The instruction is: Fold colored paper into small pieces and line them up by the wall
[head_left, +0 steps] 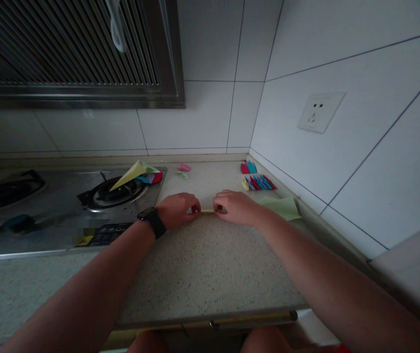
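Observation:
A narrow strip of yellowish paper (207,212) lies low over the countertop, stretched between my two hands. My left hand (180,210), with a dark watch on its wrist, pinches the strip's left end. The right end is pinched by the fingers of my right hand (237,207). Behind my right forearm lies a light green sheet (283,208). A row of folded colored paper pieces (259,183) stands beyond my right hand, with red and blue pieces (248,167) behind it. Small pink (184,167) and green (182,174) pieces lie farther back.
At the left is a gas stove (59,230), with yellow, blue and red papers (132,174) resting over its right burner. A range hood (85,95) hangs above. The tiled wall with a socket (321,112) bounds the speckled counter (210,269) at the right.

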Tool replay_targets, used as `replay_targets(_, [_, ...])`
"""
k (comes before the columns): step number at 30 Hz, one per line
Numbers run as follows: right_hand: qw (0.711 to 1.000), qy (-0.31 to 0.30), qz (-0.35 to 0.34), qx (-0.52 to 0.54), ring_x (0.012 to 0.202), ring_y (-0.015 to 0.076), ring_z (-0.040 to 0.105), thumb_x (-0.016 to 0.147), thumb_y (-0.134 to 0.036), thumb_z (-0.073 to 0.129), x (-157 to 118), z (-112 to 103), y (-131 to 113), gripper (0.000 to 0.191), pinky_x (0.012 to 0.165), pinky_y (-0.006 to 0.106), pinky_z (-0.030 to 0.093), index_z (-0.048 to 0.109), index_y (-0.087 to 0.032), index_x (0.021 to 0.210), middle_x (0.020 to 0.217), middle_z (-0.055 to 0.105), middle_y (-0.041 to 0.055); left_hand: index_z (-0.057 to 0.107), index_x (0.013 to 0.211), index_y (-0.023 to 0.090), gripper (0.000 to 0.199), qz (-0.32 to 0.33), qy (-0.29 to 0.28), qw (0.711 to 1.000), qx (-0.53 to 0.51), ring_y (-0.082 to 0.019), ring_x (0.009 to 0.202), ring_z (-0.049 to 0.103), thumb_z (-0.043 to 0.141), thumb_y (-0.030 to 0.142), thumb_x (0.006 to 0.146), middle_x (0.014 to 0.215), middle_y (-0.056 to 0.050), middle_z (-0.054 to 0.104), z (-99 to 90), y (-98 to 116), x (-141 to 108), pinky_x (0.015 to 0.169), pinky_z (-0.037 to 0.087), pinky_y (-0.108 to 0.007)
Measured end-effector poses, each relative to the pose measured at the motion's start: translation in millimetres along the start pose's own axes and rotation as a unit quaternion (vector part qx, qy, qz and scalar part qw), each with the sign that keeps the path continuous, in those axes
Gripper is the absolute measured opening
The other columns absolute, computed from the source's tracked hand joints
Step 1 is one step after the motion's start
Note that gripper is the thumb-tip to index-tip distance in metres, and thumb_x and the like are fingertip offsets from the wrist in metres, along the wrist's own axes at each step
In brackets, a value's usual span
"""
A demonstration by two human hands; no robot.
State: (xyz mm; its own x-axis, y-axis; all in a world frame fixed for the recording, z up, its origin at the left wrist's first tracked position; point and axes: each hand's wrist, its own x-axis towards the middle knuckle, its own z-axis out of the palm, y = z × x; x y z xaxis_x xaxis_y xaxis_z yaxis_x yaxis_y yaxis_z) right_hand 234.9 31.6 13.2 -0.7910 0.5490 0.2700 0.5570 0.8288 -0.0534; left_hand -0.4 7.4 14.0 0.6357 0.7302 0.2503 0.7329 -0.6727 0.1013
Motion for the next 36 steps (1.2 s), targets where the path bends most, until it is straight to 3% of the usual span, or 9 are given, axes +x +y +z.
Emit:
replay_targets(17, [0.999, 0.008, -0.018, 0.036, 0.087, 0.0181, 0.056, 0.081, -0.023, 0.063, 8.1, 6.9, -11.5, 0.007, 0.074, 0.028, 0.038, 0.063, -0.019, 0.087, 0.086, 0.065, 0.0046, 0.065, 0.091, 0.024, 0.018, -0.019, -0.038, 0.997, 0.06, -0.019, 0.086, 0.06, 0.049, 0.03, 0.085, 0.09, -0.004, 0.066, -3.8, 7.6, 1.2, 0.069, 0.042, -0.028])
replay_targets(36, [0.997, 0.021, -0.037, -0.061, 0.082, 0.0183, 0.055, 0.082, -0.025, 0.058, 15.0, 11.0, -14.3, 0.011, 0.069, 0.028, 0.037, 0.066, -0.017, 0.081, 0.081, 0.064, 0.0057, 0.063, 0.09, 0.022, 0.016, -0.009, -0.03, 0.998, 0.057, -0.021, 0.089, 0.059, 0.051, 0.03, 0.085, 0.091, -0.006, 0.066, -6.1, 15.4, 1.6, 0.069, 0.043, -0.029])
